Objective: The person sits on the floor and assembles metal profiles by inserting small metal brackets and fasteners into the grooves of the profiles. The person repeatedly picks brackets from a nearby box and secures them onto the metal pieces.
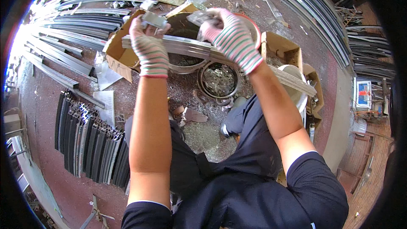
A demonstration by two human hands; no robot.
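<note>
Both my hands wear striped knit gloves and are raised over a long silver metal profile (186, 46), which lies slanted across the tops of buckets. My left hand (151, 55) is closed on a small silver metal bracket (154, 19), held up between thumb and fingers near the profile's left end. Farther right, my right hand (233, 40) has its fingers closed on a shiny, greyish, crumpled-looking piece (202, 17); its kind is unclear. Beneath the profile stands a round tub (220, 80) filled with small shiny metal pieces.
A cardboard box (116, 53) stands left of the buckets, another box (282, 48) right of them. A white bucket (292, 74) sits under the profile's right end. Cut dark profiles (91, 140) are stacked at the left. Long metal bars (80, 21) cover the floor at the far left.
</note>
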